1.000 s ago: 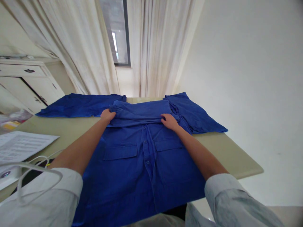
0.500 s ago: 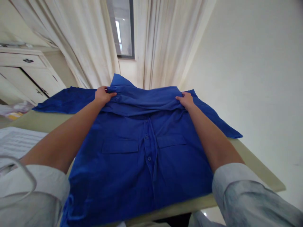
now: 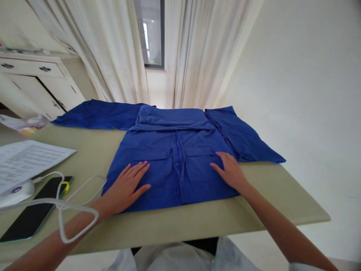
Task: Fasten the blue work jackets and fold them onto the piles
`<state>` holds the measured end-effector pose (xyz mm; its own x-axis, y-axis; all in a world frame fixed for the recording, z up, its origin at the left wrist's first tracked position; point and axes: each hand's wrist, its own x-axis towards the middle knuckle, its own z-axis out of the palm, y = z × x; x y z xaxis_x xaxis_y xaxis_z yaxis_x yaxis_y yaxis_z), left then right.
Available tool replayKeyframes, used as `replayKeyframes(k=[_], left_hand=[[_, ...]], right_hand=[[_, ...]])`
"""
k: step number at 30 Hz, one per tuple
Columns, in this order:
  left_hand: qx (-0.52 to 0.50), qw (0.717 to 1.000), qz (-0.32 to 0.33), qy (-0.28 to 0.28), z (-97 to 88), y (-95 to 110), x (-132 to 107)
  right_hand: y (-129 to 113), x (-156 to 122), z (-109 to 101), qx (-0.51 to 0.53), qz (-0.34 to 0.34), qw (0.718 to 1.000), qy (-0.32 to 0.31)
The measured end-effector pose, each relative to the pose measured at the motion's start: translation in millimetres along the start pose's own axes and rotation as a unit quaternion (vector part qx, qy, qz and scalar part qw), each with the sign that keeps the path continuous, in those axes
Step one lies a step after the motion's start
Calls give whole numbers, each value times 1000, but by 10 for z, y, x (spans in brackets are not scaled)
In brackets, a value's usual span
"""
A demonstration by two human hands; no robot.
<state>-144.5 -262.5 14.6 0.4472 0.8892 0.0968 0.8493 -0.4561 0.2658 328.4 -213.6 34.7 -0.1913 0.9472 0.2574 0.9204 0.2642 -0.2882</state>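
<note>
On the table (image 3: 175, 229), a blue shirt (image 3: 158, 169) was laid with buttons (image 3: 177, 164) up. To its near left, a phone (image 3: 31, 218) was placed. On its near left part the left hand (image 3: 130, 185) was rested, fingers close together, thumb spread; by its right-hand pocket (image 3: 199, 151) the right hand (image 3: 231, 171) was held, thumb parted from the fingers. At its far end, cloth (image 3: 176, 117) was folded over; beyond it, curtains (image 3: 107, 49) were hung.
</note>
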Motion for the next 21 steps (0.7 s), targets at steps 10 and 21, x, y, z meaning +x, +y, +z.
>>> replayKeyframes(k=[10,21], left_hand=[[94,994,51,-11,166,367,-248],[112,989,78,-50,71,672,-1141]], right_hand=[[-1490,60,425,91,-234,944,-215],[-728,-1068,-286,59,-230,953,-189]])
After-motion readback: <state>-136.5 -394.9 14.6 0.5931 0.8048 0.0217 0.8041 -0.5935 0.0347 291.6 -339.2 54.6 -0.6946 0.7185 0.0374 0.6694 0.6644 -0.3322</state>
